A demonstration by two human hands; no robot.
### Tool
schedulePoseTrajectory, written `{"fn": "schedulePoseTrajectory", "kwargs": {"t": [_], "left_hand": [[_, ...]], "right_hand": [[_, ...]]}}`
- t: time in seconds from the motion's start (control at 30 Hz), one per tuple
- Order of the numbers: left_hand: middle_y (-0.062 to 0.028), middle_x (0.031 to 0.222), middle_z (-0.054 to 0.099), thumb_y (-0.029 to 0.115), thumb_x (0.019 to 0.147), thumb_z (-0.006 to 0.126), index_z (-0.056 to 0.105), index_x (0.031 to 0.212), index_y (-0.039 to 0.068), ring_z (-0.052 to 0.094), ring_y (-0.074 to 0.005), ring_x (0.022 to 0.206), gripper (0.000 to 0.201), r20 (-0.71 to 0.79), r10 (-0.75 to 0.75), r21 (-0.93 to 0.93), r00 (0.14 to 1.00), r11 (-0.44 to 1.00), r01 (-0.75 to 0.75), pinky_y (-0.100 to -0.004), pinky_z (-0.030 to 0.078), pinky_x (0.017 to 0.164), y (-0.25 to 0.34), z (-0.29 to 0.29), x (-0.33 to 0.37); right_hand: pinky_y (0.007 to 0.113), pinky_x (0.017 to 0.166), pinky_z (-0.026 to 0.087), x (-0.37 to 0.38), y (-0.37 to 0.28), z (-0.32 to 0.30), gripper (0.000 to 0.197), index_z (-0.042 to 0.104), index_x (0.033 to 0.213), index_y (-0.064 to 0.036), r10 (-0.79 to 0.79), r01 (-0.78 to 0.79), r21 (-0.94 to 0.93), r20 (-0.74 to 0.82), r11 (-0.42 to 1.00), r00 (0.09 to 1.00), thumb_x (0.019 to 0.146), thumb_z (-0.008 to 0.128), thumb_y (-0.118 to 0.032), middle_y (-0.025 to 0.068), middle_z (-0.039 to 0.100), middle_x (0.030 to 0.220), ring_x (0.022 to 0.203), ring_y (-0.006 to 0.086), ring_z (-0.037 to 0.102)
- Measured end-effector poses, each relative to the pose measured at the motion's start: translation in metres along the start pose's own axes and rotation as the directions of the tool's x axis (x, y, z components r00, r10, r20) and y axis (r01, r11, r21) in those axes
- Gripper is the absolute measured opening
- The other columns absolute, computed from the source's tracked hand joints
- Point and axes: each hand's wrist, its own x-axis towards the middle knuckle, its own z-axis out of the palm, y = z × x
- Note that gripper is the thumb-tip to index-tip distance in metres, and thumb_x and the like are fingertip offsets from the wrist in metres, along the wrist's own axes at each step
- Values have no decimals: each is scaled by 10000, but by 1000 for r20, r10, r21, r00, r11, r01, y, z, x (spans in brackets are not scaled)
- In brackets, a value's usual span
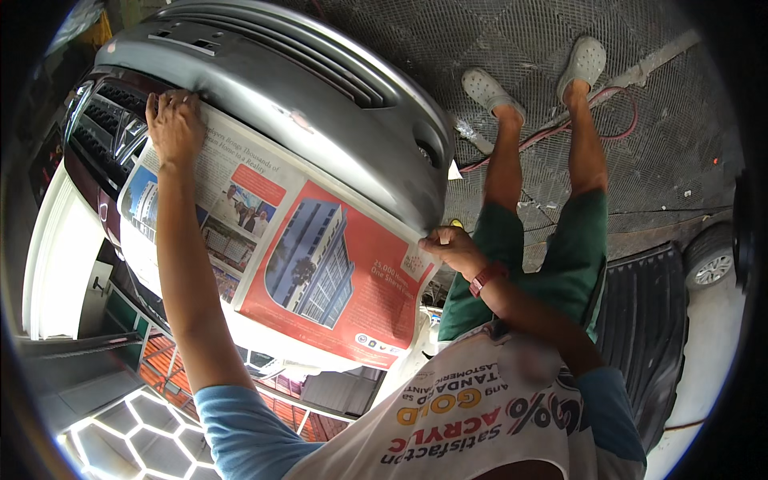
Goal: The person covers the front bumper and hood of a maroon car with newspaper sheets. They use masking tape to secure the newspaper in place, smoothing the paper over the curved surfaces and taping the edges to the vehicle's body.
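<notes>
A newspaper sheet (300, 188) with a large red building advertisement lies spread along the edge of a silver-grey car bumper (264, 100). My left hand (176, 126) is at the sheet's far left corner, fingers bent and pressed together against the paper where it meets the bumper. At the opposite end, my right hand (456, 250) pinches the sheet's right corner beside the bumper's end. A red watch (488, 278) is on my right wrist. The fingertips of both hands are partly hidden.
Left of the sheet is a dark car front with a black grille (104, 120). A red hose (552, 138) crosses the textured floor (528, 48) near my feet. At right are a dark ribbed panel (644, 328) and a car wheel (710, 260). Hexagonal lights (136, 436) glow at lower left.
</notes>
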Motion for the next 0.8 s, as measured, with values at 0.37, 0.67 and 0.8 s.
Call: {"fn": "schedulePoseTrajectory", "kwargs": {"t": [0.37,0.67,0.8], "left_hand": [[-46,1471,666,264,1030,654,686,1420,133,585,-231,1380,413,-2,198,-214,980,957,-194,-511,263,1305,79,-41,-86],[-67,1499,644,287,1047,611,650,1459,116,563,-259,1413,447,11,238,-248,971,941,-228,-539,231,1314,94,-53,-103],[-75,1492,650,293,1060,592,649,1458,98,557,-262,1423,447,40,275,-242,961,935,-258,-528,220,1320,98,-59,-103]], "right_hand": [[296,735,522,-3,2,3,344,755,952,-19,-23,17,122,53,992,998,981,789,-360,40,714,816,790,108,647],[310,721,514,-24,4,8,322,751,959,-30,-111,110,20,40,994,993,1013,751,-347,37,700,806,768,112,632],[352,792,550,-7,9,6,362,764,1004,3,-116,117,-58,14,991,993,996,749,-359,107,748,883,842,178,704]]}}
